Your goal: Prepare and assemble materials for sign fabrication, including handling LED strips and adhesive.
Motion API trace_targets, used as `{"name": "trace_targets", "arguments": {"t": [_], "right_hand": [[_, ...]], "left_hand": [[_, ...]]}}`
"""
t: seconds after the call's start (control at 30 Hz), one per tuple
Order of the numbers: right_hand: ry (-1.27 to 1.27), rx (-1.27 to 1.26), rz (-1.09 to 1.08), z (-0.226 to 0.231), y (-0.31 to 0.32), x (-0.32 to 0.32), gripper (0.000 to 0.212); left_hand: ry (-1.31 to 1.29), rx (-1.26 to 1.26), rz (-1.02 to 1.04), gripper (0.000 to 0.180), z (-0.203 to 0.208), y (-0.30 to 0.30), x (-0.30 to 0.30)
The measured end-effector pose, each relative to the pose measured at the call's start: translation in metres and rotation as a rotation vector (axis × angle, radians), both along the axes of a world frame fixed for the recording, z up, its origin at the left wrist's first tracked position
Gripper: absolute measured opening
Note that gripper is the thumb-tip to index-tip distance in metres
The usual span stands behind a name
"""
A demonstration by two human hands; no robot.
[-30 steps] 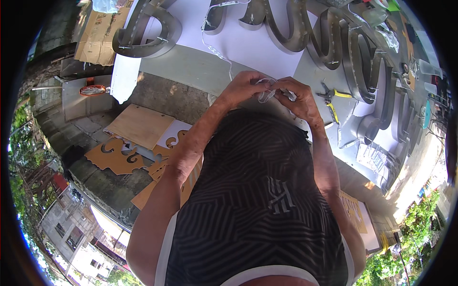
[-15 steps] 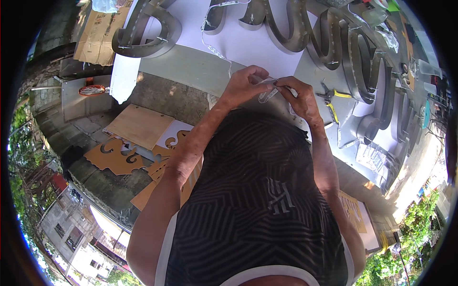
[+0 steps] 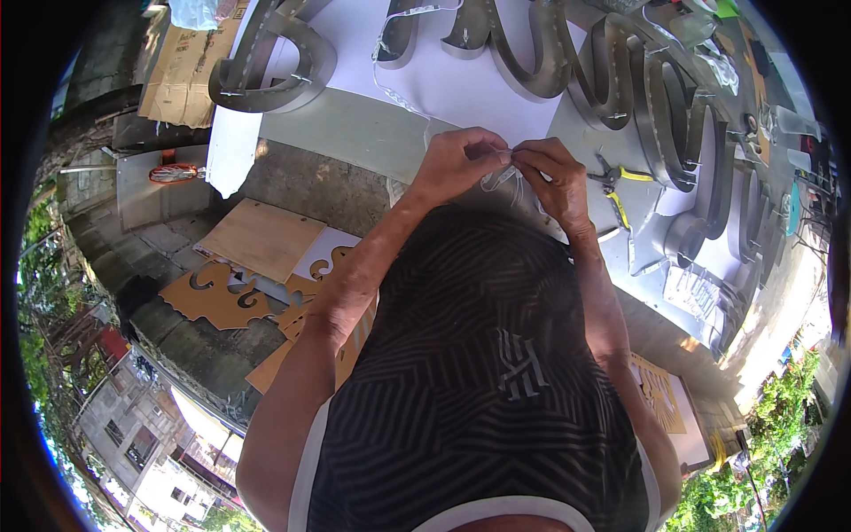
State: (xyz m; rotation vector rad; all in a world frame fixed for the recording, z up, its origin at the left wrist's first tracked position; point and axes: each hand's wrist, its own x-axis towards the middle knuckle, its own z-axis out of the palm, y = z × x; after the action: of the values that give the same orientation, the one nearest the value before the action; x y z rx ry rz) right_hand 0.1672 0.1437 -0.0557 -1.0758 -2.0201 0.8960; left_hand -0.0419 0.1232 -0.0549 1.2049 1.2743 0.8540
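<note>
Two hands, one thin white wire – pinched just left of the yellow-handled pliers [image 3: 612, 183].
The left hand [image 3: 463, 166] and right hand [image 3: 554, 180] have their fingertips closed and nearly touching on the wire [image 3: 505, 176], with loops hanging beneath. The one pair of pliers lies on the grey counter [image 3: 350, 124]; beyond it stand several hollow metal letters [image 3: 549, 78] – at least four, some overlapping. One strip of small lights [image 3: 383, 82] trails over white sheeting [image 3: 461, 93], left of the pliers. Farther left, one cardboard box [image 3: 184, 75] carries a pale plastic bag [image 3: 195, 12]; its inside is hidden.
</note>
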Motion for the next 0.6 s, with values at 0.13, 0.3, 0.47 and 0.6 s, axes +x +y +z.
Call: {"name": "trace_targets", "arguments": {"t": [0.13,0.3,0.47,0.6], "right_hand": [[0.01,-0.006,-0.019,0.003,-0.001,0.0,0.02],[-0.012,-0.006,0.031,0.002,-0.003,0.002,0.019],[-0.026,0.014,0.053,0.016,-0.006,0.0,0.02],[-0.117,0.174,0.081,0.014,-0.008,0.0,0.023]], "left_hand": [[-0.143,-0.288,-0.042,0.02,0.007,0.005,-0.01],[-0.272,-0.346,-0.02,0.025,0.002,0.002,-0.01],[-0.362,-0.327,-0.004,0.026,0.0,0.0,-0.009],[-0.473,-0.422,0.056,0.027,-0.005,-0.001,-0.009]]}}
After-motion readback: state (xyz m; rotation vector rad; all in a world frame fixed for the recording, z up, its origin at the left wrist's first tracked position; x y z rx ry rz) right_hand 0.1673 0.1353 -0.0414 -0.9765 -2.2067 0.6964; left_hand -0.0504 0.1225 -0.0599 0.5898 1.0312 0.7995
